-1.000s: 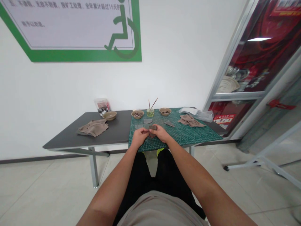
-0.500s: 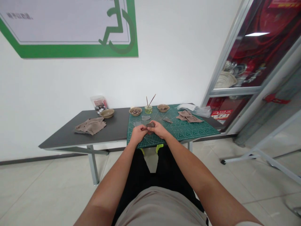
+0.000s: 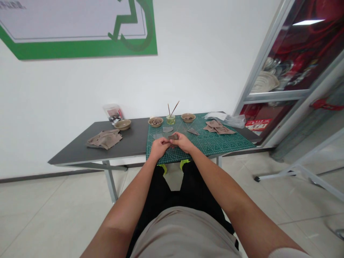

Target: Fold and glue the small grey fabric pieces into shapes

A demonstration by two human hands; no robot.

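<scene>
Both hands meet over the near part of a green cutting mat (image 3: pixel 215 145) on a dark table (image 3: pixel 80 152). My left hand (image 3: pixel 158 147) and my right hand (image 3: pixel 182 142) pinch a small grey-brown fabric piece (image 3: pixel 173 137) between their fingertips, just above the mat. Other small grey pieces (image 3: pixel 168 129) lie flat on the mat behind my hands, and one more piece (image 3: pixel 193 131) lies to the right.
Two small bowls (image 3: pixel 155 122) (image 3: pixel 188 117) and a glass with sticks (image 3: pixel 170 118) stand along the mat's far edge. Beige cloth (image 3: pixel 217 127) and a clear plastic bag (image 3: pixel 231 120) lie at right. Left: a cloth pile (image 3: pixel 105 138), a bowl (image 3: pixel 122 124), a plastic container (image 3: pixel 112 113).
The view shifts a little as my head moves. Both hands stay together on the small fabric piece at the same spot on the mat.
</scene>
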